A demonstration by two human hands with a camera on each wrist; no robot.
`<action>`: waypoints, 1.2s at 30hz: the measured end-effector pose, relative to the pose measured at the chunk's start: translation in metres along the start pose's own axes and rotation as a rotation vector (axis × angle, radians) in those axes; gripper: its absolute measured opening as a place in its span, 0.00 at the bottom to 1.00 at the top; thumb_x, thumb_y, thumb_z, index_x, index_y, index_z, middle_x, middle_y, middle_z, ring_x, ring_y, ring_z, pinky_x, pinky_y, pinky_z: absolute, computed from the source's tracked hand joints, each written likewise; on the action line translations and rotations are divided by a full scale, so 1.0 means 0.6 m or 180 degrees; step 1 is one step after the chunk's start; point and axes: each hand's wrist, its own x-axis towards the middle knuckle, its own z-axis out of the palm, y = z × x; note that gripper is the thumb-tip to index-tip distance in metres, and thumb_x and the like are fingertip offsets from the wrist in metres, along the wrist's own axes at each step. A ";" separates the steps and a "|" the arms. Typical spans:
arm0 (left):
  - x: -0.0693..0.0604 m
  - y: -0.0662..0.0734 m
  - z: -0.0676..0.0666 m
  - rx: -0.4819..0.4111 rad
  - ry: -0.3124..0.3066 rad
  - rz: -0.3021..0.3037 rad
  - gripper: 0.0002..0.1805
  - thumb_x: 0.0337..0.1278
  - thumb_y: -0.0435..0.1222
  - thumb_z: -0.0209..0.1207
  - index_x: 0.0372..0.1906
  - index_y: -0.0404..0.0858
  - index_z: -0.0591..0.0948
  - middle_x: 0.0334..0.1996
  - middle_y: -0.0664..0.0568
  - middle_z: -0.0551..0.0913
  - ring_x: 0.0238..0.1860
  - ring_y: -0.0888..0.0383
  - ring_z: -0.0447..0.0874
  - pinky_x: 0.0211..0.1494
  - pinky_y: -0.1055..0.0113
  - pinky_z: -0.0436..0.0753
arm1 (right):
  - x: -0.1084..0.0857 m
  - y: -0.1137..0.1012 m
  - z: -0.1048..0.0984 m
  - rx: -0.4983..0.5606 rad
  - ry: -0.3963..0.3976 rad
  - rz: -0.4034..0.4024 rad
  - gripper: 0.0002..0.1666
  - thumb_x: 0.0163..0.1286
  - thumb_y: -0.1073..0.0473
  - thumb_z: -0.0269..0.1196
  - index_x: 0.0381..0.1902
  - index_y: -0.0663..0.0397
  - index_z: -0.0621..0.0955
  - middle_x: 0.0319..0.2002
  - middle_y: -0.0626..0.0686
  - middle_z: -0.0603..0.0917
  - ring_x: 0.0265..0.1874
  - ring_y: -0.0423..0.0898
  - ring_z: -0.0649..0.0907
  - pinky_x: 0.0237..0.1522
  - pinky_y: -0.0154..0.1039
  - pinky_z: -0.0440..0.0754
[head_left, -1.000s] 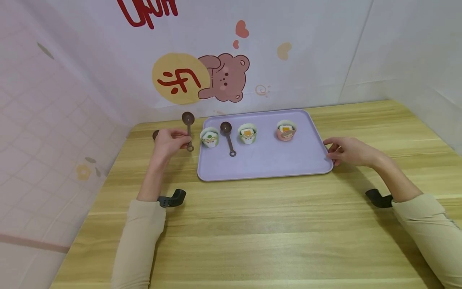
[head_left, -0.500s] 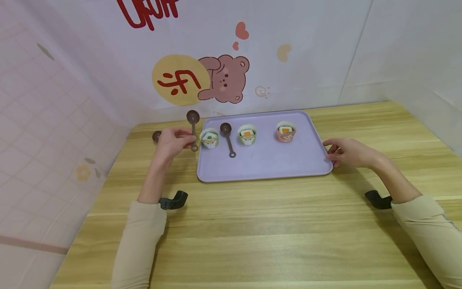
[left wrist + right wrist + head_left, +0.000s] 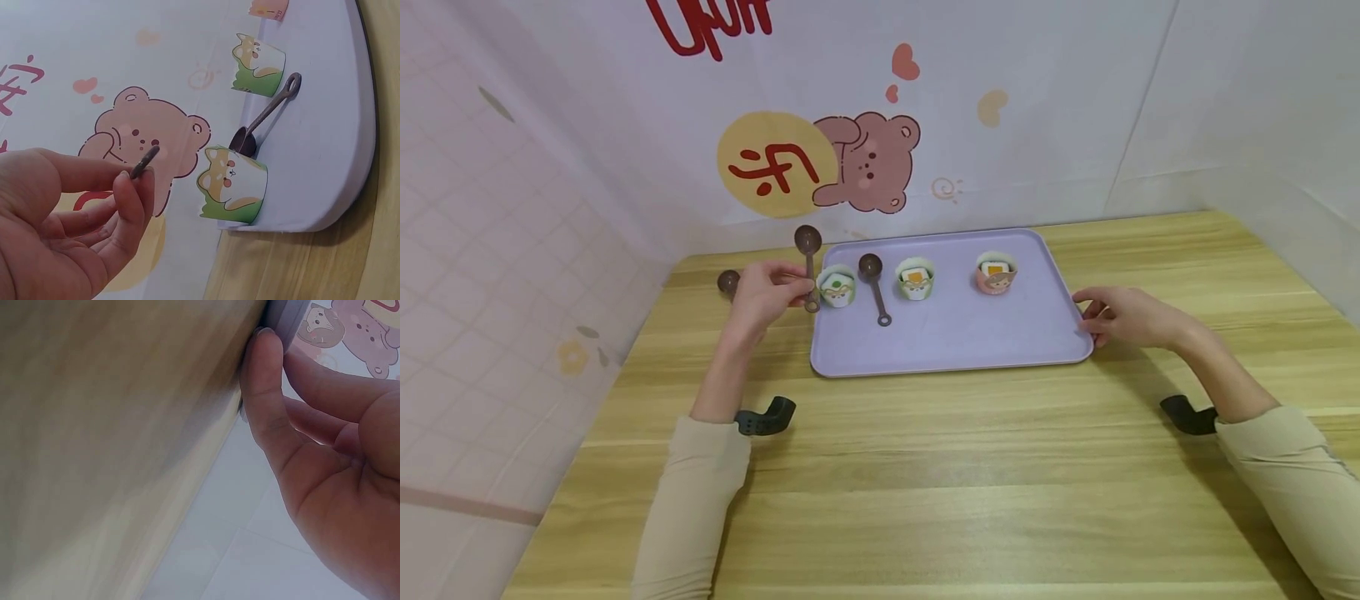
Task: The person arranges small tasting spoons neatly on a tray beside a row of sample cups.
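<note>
My left hand [image 3: 765, 297] pinches a brown scoop [image 3: 808, 241] by its handle, bowl end up, just left of the purple tray [image 3: 955, 333]. In the left wrist view, thumb and fingers meet on the scoop's handle end [image 3: 145, 161]. A second brown scoop [image 3: 870, 267] lies on the tray between two green paper cups [image 3: 837, 287] [image 3: 916, 280]. A pink cup [image 3: 996, 275] stands further right. At the tray's right edge, my right hand [image 3: 1131, 317] touches the rim, with the thumb and fingertips against it in the right wrist view.
Another brown scoop [image 3: 727, 282] lies on the wooden table [image 3: 925, 483] behind my left hand, partly hidden. A wall with a printed bear [image 3: 876, 162] rises along the table's back edge. Black wrist mounts [image 3: 767, 417] [image 3: 1187, 415] stick out beside both forearms.
My left hand has moved slightly right with its scoop, closer to the tray's left edge, and more of the scoop behind it shows. My right hand stays at the tray's edge.
</note>
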 end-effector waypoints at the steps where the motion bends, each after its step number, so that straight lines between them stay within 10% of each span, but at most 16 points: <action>1: 0.000 0.000 0.001 -0.0007 0.0002 0.0018 0.15 0.66 0.30 0.63 0.53 0.25 0.80 0.44 0.37 0.84 0.32 0.59 0.84 0.39 0.73 0.85 | 0.000 0.000 0.000 -0.0003 -0.0001 -0.0009 0.27 0.72 0.73 0.60 0.63 0.83 0.67 0.39 0.62 0.84 0.29 0.49 0.86 0.33 0.39 0.86; 36: -0.008 0.025 0.051 -0.0274 -0.0116 0.0133 0.14 0.64 0.30 0.64 0.51 0.26 0.81 0.42 0.39 0.84 0.29 0.60 0.83 0.37 0.71 0.86 | 0.003 0.006 0.003 -0.0034 -0.0003 -0.0032 0.27 0.72 0.73 0.60 0.63 0.84 0.66 0.40 0.63 0.84 0.29 0.48 0.86 0.35 0.40 0.86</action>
